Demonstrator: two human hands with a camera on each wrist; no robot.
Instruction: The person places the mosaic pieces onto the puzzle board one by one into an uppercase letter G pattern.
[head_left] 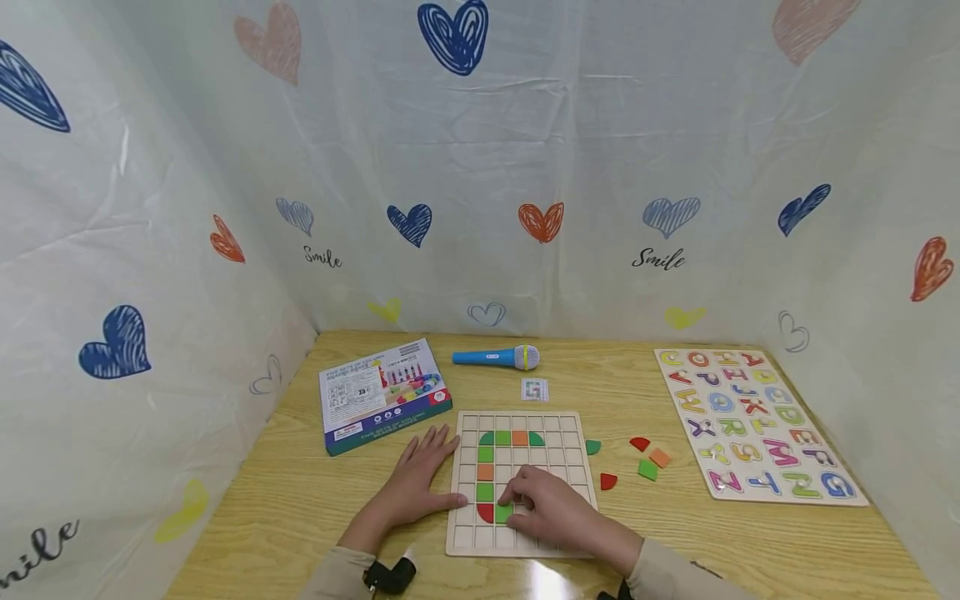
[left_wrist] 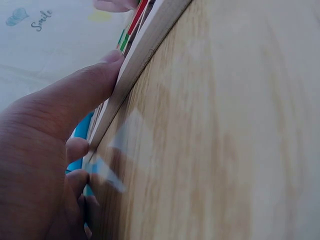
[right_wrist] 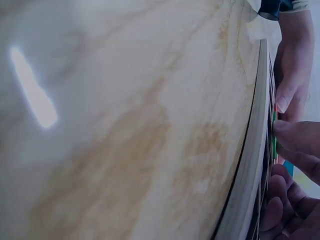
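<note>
A wooden grid board (head_left: 465,537) lies on the table, its cells bearing a C-like line of coloured tiles. My right hand (head_left: 551,508) is over its lower middle, thumb and index finger pinching a light green square tile (head_left: 503,514) beside a red rounded tile (head_left: 486,512). In the right wrist view, the fingertips meet at that thin green edge. Flat on the table, my left hand (head_left: 416,479) has its fingers spread, and its thumb (left_wrist: 95,80) touches the board's left edge. Green and orange tiles run up the left column, then along an upper row between dark green rounded corners.
Loose tiles lie right of the board, among them a green square (head_left: 647,469) and an orange square (head_left: 660,457). An alphabet board (head_left: 701,433) is at the right. Behind stand a boxed game (head_left: 386,396), a blue microphone (head_left: 487,357) and a small card (head_left: 535,389).
</note>
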